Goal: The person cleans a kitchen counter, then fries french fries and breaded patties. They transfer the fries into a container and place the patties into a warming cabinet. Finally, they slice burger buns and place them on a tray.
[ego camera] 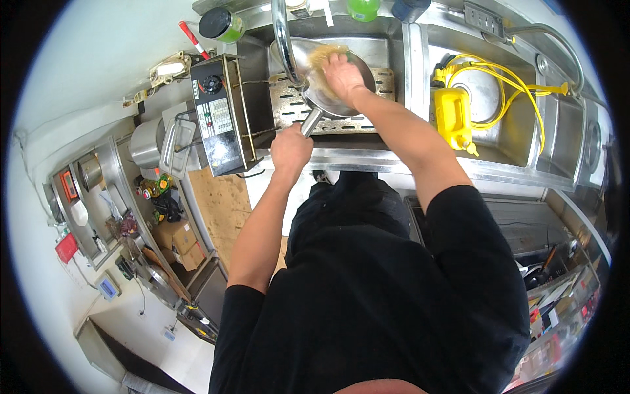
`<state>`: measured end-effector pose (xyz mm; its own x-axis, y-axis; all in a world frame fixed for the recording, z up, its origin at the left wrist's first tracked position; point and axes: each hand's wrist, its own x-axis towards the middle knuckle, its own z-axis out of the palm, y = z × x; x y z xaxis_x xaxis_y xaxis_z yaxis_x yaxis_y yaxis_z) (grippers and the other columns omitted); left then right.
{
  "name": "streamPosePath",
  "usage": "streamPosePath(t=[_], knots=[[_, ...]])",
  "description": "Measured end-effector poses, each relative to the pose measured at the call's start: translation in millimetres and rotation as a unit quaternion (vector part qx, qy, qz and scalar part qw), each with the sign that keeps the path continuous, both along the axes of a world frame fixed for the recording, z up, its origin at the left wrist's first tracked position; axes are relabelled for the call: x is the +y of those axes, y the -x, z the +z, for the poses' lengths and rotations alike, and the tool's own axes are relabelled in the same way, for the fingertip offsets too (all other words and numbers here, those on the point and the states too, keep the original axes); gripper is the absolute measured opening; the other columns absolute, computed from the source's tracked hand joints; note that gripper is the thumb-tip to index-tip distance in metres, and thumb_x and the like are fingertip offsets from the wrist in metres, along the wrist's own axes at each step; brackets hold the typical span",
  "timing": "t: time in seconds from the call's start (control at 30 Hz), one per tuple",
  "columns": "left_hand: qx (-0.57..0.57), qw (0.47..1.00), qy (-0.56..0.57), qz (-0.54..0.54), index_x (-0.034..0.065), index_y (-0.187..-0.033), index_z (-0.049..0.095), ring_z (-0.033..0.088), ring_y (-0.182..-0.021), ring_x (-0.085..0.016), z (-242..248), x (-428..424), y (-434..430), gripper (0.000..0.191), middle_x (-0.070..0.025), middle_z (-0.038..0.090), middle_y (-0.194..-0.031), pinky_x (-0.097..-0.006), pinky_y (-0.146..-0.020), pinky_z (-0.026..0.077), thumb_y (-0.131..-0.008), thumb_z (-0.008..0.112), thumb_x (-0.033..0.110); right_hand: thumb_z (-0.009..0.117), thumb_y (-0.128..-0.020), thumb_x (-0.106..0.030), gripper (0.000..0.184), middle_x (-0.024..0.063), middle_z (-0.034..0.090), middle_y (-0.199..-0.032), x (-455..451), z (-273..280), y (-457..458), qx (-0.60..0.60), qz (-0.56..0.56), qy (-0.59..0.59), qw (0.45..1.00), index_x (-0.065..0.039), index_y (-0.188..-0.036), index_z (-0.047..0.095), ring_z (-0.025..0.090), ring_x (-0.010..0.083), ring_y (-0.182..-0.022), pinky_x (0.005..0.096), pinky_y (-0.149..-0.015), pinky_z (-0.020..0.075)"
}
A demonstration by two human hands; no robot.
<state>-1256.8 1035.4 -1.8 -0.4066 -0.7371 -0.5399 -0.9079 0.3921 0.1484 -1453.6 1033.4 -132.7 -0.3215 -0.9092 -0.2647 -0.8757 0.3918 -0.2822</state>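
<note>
My left hand (292, 148) grips the metal handle (312, 122) of a round metal pan (365, 74). The pan rests tilted in the left sink basin (339, 30), over a slotted metal plate (290, 107). Inside the pan, my right hand (340, 76) presses a bunch of tan bristles (326, 55), apparently a scrubbing brush. Motion blurs the bristles, and my fingers hide part of them. A chrome faucet (282, 39) curves down in front of the pan's left side. Whether water runs from it I cannot tell.
A black control box with a dial (212, 115) stands at the basin's left edge. A lidded jar (224, 25) and a green bottle (364, 9) line the back. The right basin holds a yellow jug (452, 115) and a coiled yellow hose (503, 93).
</note>
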Motion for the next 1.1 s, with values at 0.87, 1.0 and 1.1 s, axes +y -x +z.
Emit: streamPosePath(t=[0.87,1.0,1.1], knots=[[-0.101,0.988,0.089,-0.080,0.0047,-0.094,0.067,0.075,-0.075,-0.037,14,16,-31,0.011,-0.0202,0.074,-0.088,-0.0462,-0.067,0.060,-0.092,0.060,0.012,0.054,-0.104,-0.009,0.028,0.0170,0.066,-0.105,-33,37,6,-0.737,-0.360,0.045,0.570,0.003,-0.129,0.054,0.070,0.0272,-0.091,0.0378,-0.076,0.0624],[-0.111,0.963,0.237,-0.055,0.0096,-0.100,0.053,0.074,-0.074,-0.028,19,10,-58,0.008,-0.0091,0.067,-0.083,-0.0384,-0.062,0.060,-0.095,0.059,0.009,0.052,-0.104,-0.009,0.025,0.0183,0.061,-0.119,-5,48,15,-0.766,-0.515,0.106,0.371,0.006,-0.124,0.053,0.066,0.0309,-0.106,0.0467,-0.097,0.0593],[-0.105,0.949,0.295,-0.022,0.0100,-0.099,0.054,0.072,-0.078,-0.028,29,2,-73,0.008,-0.0084,0.066,-0.088,-0.0394,-0.064,0.059,-0.094,0.060,0.008,0.046,-0.104,-0.007,0.022,0.0196,0.064,-0.116,11,61,-15,-0.806,-0.475,0.020,0.353,0.007,-0.119,0.054,0.065,0.0340,-0.113,0.0475,-0.104,0.0562]])
